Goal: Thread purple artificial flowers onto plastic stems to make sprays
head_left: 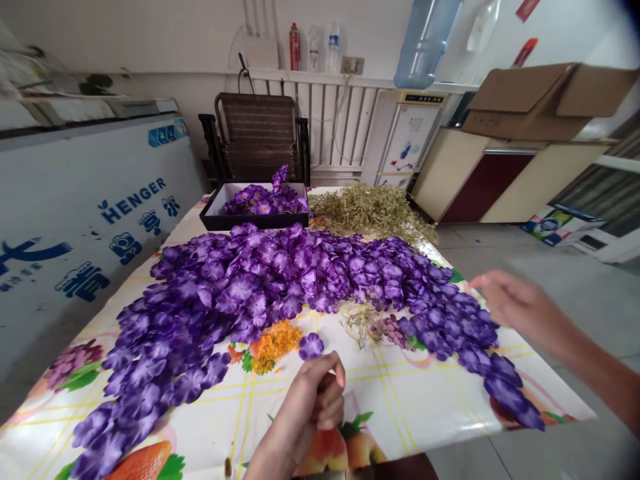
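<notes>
1. Left hand point(316, 395): located over the near edge of the desk point(360, 380), close to the middle of that edge. The fingers are curled toward the palm, with the thumb and index finger close together. Whether a small item is pinched between them cannot be determined.

2. Right hand point(515, 303): located at the right edge of the desk, beside the right-hand end of the purple petal pile. The hand is blurred; its finger spacing and any held item cannot be determined.

3. Purple petal pile point(295, 270): forms a wide arch on the desk. One end lies at the near left corner, the crown crosses the middle of the desk, and the other end runs down along the right edge toward the near right corner.

4. Single purple petal piece point(311, 346): lies flat and separate from the pile, just beyond the left hand's fingertips.

5. Orange-yellow flower centres point(276, 341): heaped inside the arch, left of the single piece.

6. Small group of pale green stems point(361, 323): lies inside the arch, right of the single piece.

7. Large heap of green stems point(373, 210): occupies the far right corner of the desk.

8. Black box point(255, 222) with white interior: stands at the far edge, toward the far left corner. It contains assembled purple flowers point(263, 201).

9. Surroundings: a brown chair point(257, 127) stands beyond the far edge; a white HENGER cabinet point(135, 247) stands beside the left edge.
</notes>
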`<state>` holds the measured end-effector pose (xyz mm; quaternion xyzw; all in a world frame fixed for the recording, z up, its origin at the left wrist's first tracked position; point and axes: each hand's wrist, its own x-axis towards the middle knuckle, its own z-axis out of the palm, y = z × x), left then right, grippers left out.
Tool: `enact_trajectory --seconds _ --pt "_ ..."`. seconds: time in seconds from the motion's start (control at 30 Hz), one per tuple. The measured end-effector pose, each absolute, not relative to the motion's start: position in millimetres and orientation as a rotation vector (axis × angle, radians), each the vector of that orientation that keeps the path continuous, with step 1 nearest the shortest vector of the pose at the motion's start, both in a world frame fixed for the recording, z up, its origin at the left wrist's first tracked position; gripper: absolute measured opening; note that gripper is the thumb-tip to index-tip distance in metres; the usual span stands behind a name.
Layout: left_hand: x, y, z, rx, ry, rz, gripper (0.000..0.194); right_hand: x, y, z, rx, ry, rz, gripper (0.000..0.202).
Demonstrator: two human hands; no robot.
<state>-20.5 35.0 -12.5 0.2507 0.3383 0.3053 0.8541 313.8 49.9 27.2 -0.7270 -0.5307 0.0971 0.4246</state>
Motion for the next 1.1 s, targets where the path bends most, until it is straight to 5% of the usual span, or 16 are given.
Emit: enact_trajectory --seconds 0.33,0.83,1.1 --pt "-12 37 -19 0.503 0.865 0.884 0.035 213 65 -44 -2.072 -1.914 0.702 0.019" --pt "25 36 -10 0.572 1.054 1.362 0.042 198 92 30 -2.285 -1.841 0.829 0.028" --pt "35 47 -6 0.553 1.064 1.434 0.037 179 58 -13 -1.990 -1.520 0.760 0.031"
